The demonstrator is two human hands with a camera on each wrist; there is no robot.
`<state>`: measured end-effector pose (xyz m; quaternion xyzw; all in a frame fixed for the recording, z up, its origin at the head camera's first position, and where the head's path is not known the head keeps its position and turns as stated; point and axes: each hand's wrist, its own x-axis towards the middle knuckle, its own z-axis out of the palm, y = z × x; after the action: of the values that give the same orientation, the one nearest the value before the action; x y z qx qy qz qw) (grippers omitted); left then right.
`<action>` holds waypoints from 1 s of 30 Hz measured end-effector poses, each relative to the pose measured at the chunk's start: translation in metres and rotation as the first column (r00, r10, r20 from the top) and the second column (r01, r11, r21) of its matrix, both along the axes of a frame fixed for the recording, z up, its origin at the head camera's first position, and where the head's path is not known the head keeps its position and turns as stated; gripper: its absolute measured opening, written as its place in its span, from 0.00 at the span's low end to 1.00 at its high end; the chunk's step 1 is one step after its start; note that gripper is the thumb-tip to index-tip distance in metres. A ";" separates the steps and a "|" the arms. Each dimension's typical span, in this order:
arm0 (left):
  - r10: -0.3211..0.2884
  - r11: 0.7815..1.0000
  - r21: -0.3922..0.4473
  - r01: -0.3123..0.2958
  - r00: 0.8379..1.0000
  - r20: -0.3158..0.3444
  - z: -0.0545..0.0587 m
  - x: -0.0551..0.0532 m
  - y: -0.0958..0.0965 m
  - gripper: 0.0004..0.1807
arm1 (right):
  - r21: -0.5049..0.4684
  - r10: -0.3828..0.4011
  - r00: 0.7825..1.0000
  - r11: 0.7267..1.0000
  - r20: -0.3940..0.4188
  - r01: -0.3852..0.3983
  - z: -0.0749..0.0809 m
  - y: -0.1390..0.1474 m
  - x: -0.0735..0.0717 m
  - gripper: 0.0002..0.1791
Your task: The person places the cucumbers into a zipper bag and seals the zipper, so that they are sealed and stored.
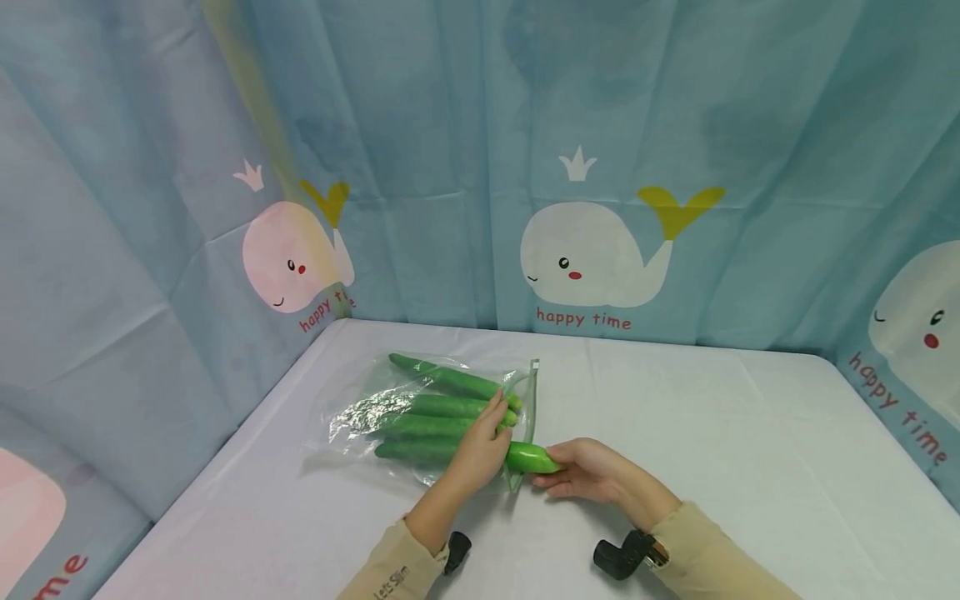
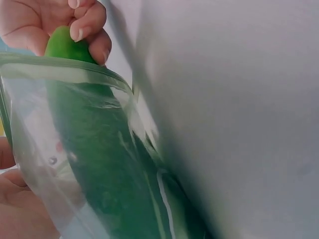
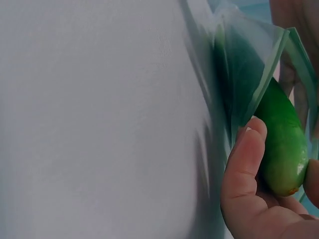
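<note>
A clear zip bag with a green-edged mouth lies on the table, its mouth facing right. Several long green cucumbers lie side by side inside it. The nearest cucumber sticks its light green end out of the mouth. My right hand pinches that end between thumb and fingers, also seen in the right wrist view on the cucumber. My left hand holds the bag's upper film by the mouth, which stands parted around the cucumber. The left fingertips are partly hidden.
A white cloth covers the table. Behind it and at the sides hangs a blue curtain printed with whales. Black wrist cameras are strapped at both sleeves.
</note>
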<state>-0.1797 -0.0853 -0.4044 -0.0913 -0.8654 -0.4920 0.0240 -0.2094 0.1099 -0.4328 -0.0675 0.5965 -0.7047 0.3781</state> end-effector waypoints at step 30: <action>-0.021 1.000 -0.009 0.022 1.000 0.009 0.001 0.001 -0.001 0.28 | 0.134 -0.022 0.990 0.990 -0.142 0.041 0.006 -0.030 0.005 0.14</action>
<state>-0.1789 -0.0865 -0.4030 -0.0986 -0.8667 -0.4889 0.0146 -0.2042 0.0798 -0.4266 -0.0815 0.6694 -0.6617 0.3278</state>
